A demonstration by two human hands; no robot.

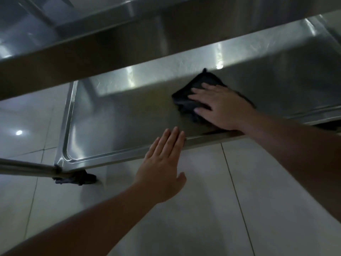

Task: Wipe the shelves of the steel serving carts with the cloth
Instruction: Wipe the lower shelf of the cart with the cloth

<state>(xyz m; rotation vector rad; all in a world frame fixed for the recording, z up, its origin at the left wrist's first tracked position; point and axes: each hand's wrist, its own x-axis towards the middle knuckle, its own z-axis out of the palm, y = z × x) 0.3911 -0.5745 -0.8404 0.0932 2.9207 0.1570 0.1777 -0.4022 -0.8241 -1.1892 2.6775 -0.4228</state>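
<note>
Pressing flat, the right hand (224, 106) lay spread on the dark cloth (191, 97) on the cart's lower shelf (114, 117); it looked soft and light; the left hand (162, 169) hung open, fingers together, by the rim.

The floor (203, 209) is laid with large pale glossy tiles, crossed by thin dark grout lines. A small round light reflection (19, 132) shines on the tiles at the left. The whole scene is dim, with soft grey sheen and blurred shadows on the tiles.
</note>
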